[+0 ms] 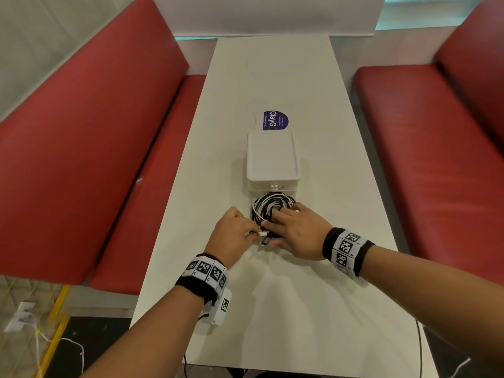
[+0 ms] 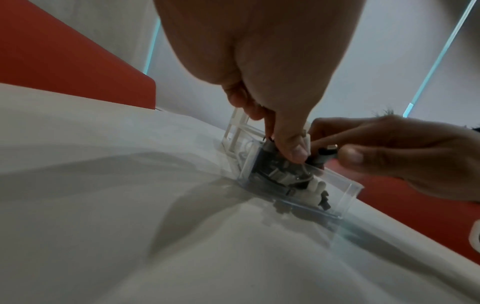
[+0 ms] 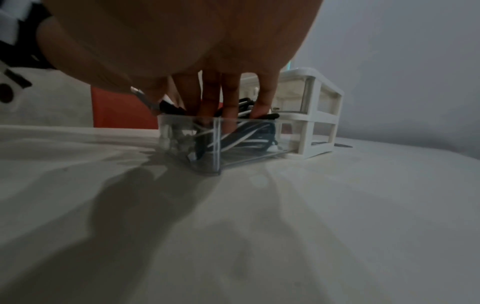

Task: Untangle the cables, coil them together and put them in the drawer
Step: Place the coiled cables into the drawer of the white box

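Note:
A coil of black and white cables (image 1: 272,203) lies in the clear drawer (image 1: 252,204), which is pulled out of the white drawer unit (image 1: 272,156). My left hand (image 1: 252,232) pinches the white plug (image 1: 262,234) at the drawer's near left corner. The straight fingers of my right hand (image 1: 281,227) press down on the coil (image 3: 249,135), while its thumb and forefinger pinch the black plug (image 2: 326,153). In the left wrist view my left hand (image 2: 288,144) and right hand (image 2: 363,144) meet over the drawer (image 2: 345,191). My right hand (image 3: 207,98) reaches into the drawer (image 3: 218,148).
The drawer unit (image 3: 322,115) stands mid-table on a long white table (image 1: 272,309). A white card with a purple print (image 1: 274,120) lies just behind it. Red bench seats (image 1: 95,159) run along both sides. Thin cords hang off the table's near edge.

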A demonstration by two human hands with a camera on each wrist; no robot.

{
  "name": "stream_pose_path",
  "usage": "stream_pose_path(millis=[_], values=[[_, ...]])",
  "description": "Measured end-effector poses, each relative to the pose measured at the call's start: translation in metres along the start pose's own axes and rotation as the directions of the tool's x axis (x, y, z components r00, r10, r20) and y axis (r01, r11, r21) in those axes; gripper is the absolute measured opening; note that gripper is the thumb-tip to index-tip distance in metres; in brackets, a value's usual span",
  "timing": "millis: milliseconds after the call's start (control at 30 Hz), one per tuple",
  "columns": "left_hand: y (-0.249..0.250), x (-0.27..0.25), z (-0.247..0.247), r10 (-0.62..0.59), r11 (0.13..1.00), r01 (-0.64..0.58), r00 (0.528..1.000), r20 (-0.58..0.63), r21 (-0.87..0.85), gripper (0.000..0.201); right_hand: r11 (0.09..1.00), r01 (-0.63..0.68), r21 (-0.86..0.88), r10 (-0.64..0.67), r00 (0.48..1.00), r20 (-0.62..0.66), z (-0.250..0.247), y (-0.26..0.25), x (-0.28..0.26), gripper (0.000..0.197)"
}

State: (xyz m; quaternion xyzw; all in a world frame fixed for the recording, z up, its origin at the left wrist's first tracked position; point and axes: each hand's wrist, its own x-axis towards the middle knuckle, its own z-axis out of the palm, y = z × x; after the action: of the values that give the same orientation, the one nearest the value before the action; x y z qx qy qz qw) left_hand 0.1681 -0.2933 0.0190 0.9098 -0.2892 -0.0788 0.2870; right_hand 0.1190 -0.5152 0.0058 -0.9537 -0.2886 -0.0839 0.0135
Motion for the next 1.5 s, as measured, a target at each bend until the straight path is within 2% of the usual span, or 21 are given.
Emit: stream_pose_path(millis=[133, 200, 300, 433, 500, 567, 700, 800, 933, 1067, 1133, 1200, 1333, 1400, 1500], values=[[0.007, -0.003, -0.008, -0.010, 1.000, 0.010, 0.985, 0.172, -0.002, 0.020, 0.984, -0.092, 0.152, 0.096, 0.995, -0.024, 0.002, -0.005, 0.003, 0.038], [0.004, -0.007, -0.013, -0.016, 0.998, 0.025, 0.986, 0.168, -0.049, 0.021, 0.960, -0.156, 0.232, 0.164, 0.986, -0.016, 0.000, -0.006, 0.004, 0.031], [0.001, -0.005, -0.017, 0.006, 0.999, 0.002, 0.987, 0.160, -0.047, 0.022, 0.952, -0.193, 0.237, 0.208, 0.977, -0.039, -0.001, -0.008, 0.008, 0.013], [0.004, 0.002, -0.016, 0.074, 0.997, -0.070, 0.988, 0.135, -0.035, 0.022, 0.911, -0.279, 0.304, 0.288, 0.958, 0.018, -0.003, -0.008, 0.013, 0.008], [0.008, 0.005, -0.014, 0.061, 0.998, -0.059, 0.989, 0.134, -0.017, 0.019, 0.905, -0.277, 0.322, 0.278, 0.960, 0.045, -0.004, -0.006, 0.011, 0.006], [0.012, 0.008, -0.014, 0.042, 0.999, -0.045, 0.987, 0.155, 0.016, 0.014, 0.903, -0.273, 0.332, 0.261, 0.962, 0.080, -0.006, -0.004, 0.007, 0.012], [0.015, 0.008, -0.012, 0.092, 0.989, -0.109, 0.982, 0.162, 0.100, 0.005, 0.910, -0.240, 0.339, 0.211, 0.970, 0.119, -0.008, 0.000, 0.003, 0.024], [0.017, 0.007, -0.014, 0.104, 0.975, -0.145, 0.967, 0.231, 0.166, 0.003, 0.900, -0.224, 0.375, 0.206, 0.975, 0.087, -0.012, 0.001, 0.000, 0.023], [0.021, 0.010, -0.013, 0.097, 0.963, -0.157, 0.960, 0.263, 0.219, 0.027, 0.906, -0.173, 0.387, 0.182, 0.983, 0.014, -0.012, 0.000, -0.002, 0.020], [0.019, 0.020, -0.010, -0.014, 0.971, -0.034, 0.980, 0.199, 0.236, 0.014, 0.876, -0.183, 0.445, 0.225, 0.973, -0.042, -0.009, 0.002, -0.009, 0.020], [0.019, 0.023, -0.009, -0.022, 0.981, -0.013, 0.984, 0.176, 0.191, 0.013, 0.836, -0.239, 0.495, 0.296, 0.954, -0.040, -0.008, 0.002, -0.013, 0.014], [0.020, 0.023, -0.006, 0.026, 0.984, -0.060, 0.980, 0.195, 0.169, 0.021, 0.766, -0.296, 0.571, 0.394, 0.918, -0.053, -0.010, 0.002, -0.011, 0.009], [0.013, 0.017, 0.000, 0.188, 0.935, -0.240, 0.960, 0.209, 0.262, 0.017, 0.589, -0.436, 0.681, 0.624, 0.781, -0.039, -0.010, 0.001, 0.008, 0.025], [0.011, 0.014, 0.002, 0.259, 0.899, -0.308, 0.947, 0.190, 0.310, 0.011, 0.570, -0.491, 0.659, 0.665, 0.747, -0.018, -0.002, -0.001, 0.014, 0.029], [0.014, 0.011, 0.001, 0.210, 0.947, -0.255, 0.951, 0.228, 0.194, 0.018, 0.610, -0.543, 0.577, 0.700, 0.711, -0.072, 0.013, -0.002, 0.018, 0.023]])
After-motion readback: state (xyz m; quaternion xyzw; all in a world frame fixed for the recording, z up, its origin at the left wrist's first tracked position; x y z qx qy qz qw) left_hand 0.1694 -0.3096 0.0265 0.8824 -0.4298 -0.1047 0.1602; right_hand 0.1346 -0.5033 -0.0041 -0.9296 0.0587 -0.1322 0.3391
